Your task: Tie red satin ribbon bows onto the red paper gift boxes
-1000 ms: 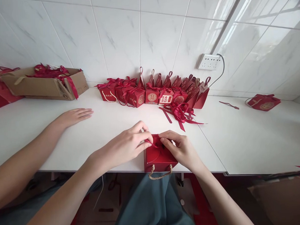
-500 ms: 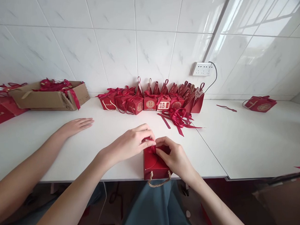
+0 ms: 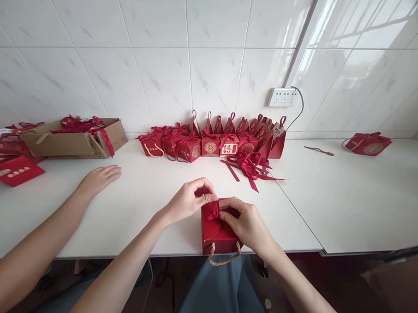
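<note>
A small red gift box [image 3: 214,232] with a rope handle [image 3: 224,260] stands at the near edge of the white table [image 3: 336,206]. A red ribbon [image 3: 214,210] sits bunched on its top. My left hand [image 3: 188,201] is closed, pinching the ribbon from the left. From the right, my right hand [image 3: 246,225] is closed on the same ribbon, its fingers resting on the box top. Both hands meet over the box lid.
Another person's hand [image 3: 99,178] lies flat on the table at left. A row of red boxes [image 3: 211,142] lines the wall, with loose ribbons [image 3: 249,165] in front. A cardboard box [image 3: 73,140], flat red cards [image 3: 17,170], a power strip [image 3: 280,97] and one lone red box [image 3: 367,143].
My fingers have worked the ribbon tighter over the box top. The other person's hand slid slightly back to the left. The view tilted, bringing flat red cards into sight at left.
</note>
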Action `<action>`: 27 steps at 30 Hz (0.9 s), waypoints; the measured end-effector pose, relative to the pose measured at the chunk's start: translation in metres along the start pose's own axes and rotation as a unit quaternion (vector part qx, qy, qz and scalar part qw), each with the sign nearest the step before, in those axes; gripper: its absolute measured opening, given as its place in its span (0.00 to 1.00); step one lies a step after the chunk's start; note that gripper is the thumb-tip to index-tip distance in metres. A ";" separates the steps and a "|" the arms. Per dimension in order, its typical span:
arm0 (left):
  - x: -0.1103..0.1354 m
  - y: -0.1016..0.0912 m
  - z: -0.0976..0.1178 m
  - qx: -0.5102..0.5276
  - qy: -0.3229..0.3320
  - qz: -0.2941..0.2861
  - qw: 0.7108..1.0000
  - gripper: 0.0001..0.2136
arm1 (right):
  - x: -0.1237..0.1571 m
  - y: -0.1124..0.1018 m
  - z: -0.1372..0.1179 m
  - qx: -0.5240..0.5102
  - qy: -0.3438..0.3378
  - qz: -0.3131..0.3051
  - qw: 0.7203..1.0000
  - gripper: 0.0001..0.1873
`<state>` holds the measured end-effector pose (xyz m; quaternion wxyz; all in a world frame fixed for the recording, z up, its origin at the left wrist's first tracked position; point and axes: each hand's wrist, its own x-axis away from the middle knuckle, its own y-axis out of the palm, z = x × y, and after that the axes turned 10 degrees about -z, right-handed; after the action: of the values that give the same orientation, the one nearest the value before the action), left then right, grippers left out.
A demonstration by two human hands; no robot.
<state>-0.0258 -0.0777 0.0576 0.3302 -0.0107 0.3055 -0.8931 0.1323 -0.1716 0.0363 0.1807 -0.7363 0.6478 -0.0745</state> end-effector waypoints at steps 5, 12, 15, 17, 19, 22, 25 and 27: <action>0.000 0.003 0.000 0.001 0.004 0.021 1.000 0.11 | 0.000 -0.001 0.000 0.033 -0.029 0.006 0.999 0.08; 0.001 0.010 -0.009 0.020 0.029 0.037 0.999 0.11 | -0.001 -0.002 0.000 0.051 -0.036 0.013 0.998 0.08; 0.005 0.015 -0.010 0.015 0.018 0.042 0.999 0.09 | 0.000 -0.001 0.005 0.045 -0.037 0.027 0.998 0.07; 0.009 0.018 -0.008 0.012 -0.004 0.043 0.999 0.08 | 0.002 0.000 0.009 0.042 -0.034 0.042 0.998 0.06; 0.011 0.020 -0.005 0.009 -0.019 0.049 0.999 0.07 | 0.003 0.000 0.012 0.039 -0.022 0.055 0.997 0.07; 0.012 0.022 -0.002 0.004 -0.014 0.045 0.999 0.03 | 0.003 -0.002 0.015 0.048 0.010 0.070 0.996 0.08; 0.013 0.022 -0.001 -0.004 -0.008 0.040 0.999 0.03 | 0.003 -0.002 0.016 0.049 0.005 0.070 0.996 0.11; 0.015 0.022 -0.002 -0.012 -0.007 0.043 0.999 0.03 | 0.003 -0.002 0.016 0.043 -0.009 0.067 0.997 0.12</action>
<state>-0.0252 -0.0984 0.0407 0.3699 -0.0078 0.3144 -0.8742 0.1401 -0.1718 0.0216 0.2228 -0.6837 0.6899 -0.0836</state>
